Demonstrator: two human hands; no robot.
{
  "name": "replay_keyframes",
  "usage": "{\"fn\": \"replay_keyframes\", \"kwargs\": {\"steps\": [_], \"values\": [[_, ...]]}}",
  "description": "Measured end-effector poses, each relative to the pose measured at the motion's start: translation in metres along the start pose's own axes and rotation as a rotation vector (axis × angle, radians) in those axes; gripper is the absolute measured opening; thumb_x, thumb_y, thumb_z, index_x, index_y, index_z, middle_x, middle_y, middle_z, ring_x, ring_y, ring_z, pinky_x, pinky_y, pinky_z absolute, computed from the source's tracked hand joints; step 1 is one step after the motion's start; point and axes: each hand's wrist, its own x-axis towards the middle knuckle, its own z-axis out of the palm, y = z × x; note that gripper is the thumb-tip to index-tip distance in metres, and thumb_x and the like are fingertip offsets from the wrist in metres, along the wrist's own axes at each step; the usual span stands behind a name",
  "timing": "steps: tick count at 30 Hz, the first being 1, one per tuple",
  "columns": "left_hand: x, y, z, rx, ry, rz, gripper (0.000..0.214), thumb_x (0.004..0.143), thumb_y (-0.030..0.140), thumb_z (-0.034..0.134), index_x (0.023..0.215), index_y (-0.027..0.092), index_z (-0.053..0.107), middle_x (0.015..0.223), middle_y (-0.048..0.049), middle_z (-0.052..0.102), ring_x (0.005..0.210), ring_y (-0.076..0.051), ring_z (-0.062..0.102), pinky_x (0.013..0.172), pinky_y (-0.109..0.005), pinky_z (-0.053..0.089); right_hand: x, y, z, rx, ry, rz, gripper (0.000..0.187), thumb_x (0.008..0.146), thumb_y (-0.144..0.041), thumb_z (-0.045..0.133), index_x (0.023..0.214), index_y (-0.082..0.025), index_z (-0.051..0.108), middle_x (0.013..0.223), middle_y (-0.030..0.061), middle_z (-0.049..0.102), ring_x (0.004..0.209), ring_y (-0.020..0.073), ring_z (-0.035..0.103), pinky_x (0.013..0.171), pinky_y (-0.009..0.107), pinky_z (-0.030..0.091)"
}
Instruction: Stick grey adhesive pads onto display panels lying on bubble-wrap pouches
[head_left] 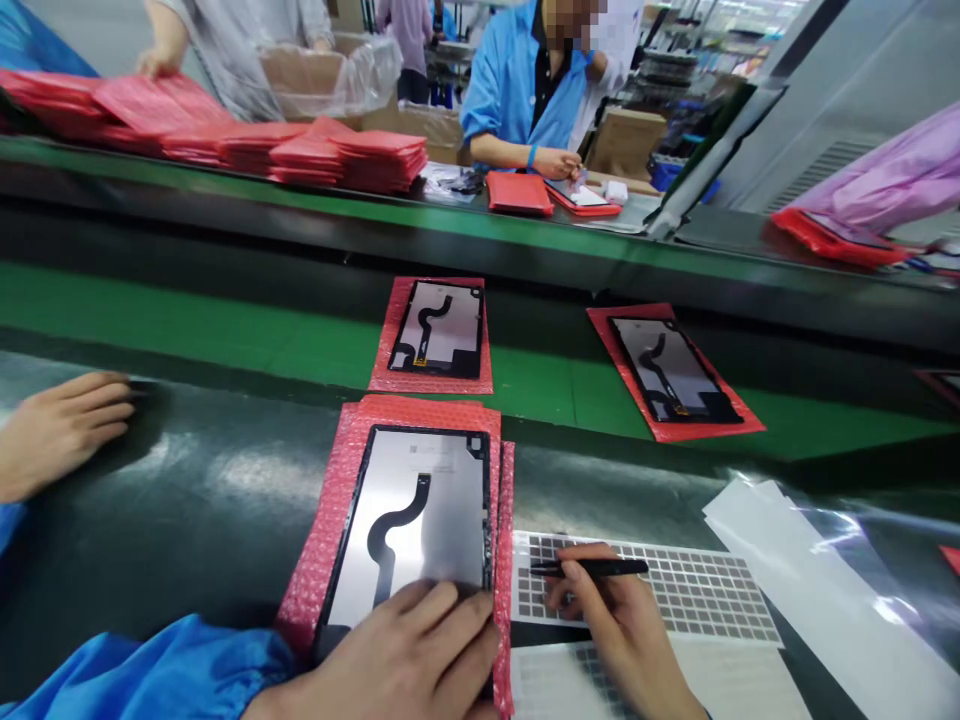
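Left hand (409, 650), in the head view, lies over the lower right part of a flat display panel (450, 510), fingers close together; whether it grips the edge, one cannot tell. The panel rests on red bubble bags (319, 560) on the dark tabletop (225, 540). To its right, the right hand (626, 615) pinches black tweezers (611, 568) over a sheet of small grey squares (705, 590). Beyond, a second panel (457, 330) and a third panel (664, 365) lie on a green strip (544, 365). A co-worker's hand (64, 435) shows at the left edge.
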Motion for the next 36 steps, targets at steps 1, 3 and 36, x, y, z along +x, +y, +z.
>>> {"fn": "replay_keyframes", "kwargs": {"steps": [1, 3, 36], "values": [[-0.001, -0.001, -0.003, 0.005, 0.003, -0.012, 0.03, 0.106, 0.037, 0.052, 0.121, 0.017, 0.07, 0.12, -0.0034, 0.074, 0.096, -0.019, 0.064, 0.086, -0.032, 0.051, 0.001, 0.0, 0.0, -0.001, 0.004, -0.002, 0.034, 0.098, -0.053, 0.066, 0.097, -0.02, 0.07, 0.065, 0.0048, 0.077, 0.058, 0.0219, 0.073, 0.056, 0.031, 0.061], [-0.002, -0.001, -0.005, 0.051, 0.011, -0.004, 0.032, 0.105, 0.039, 0.054, 0.122, 0.017, 0.07, 0.123, -0.0042, 0.073, 0.096, -0.019, 0.063, 0.085, -0.032, 0.05, 0.003, -0.001, 0.002, -0.002, 0.004, -0.003, 0.035, 0.097, -0.055, 0.067, 0.095, -0.02, 0.071, 0.064, 0.0051, 0.077, 0.057, 0.0224, 0.074, 0.055, 0.032, 0.062], [-0.028, 0.066, 0.058, 0.334, 0.034, 0.289, 0.046, 0.097, 0.014, 0.038, 0.123, 0.018, 0.075, 0.122, -0.0066, 0.071, 0.116, -0.02, 0.066, 0.124, -0.052, 0.026, -0.069, -0.002, 0.01, 0.011, -0.06, 0.009, 0.01, 0.103, -0.032, 0.064, 0.101, -0.023, 0.068, 0.07, 0.0008, 0.072, 0.059, 0.0161, 0.074, 0.057, 0.023, 0.063]]}}
